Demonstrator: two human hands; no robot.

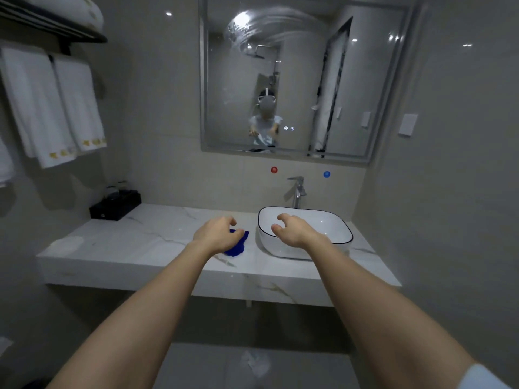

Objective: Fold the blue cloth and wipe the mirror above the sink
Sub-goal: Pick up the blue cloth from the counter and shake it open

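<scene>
A crumpled blue cloth lies on the white marble counter, just left of the sink. My left hand hovers over the cloth and hides much of it; its fingers are loosely curled and I cannot tell whether they touch the cloth. My right hand hangs over the sink's left rim with curled fingers and holds nothing. The framed mirror is on the wall above the sink, with streaks of smear near its top.
A chrome tap stands behind the sink. A black box sits at the counter's back left corner. White towels hang from a rack on the left wall. A white switch plate is on the right wall.
</scene>
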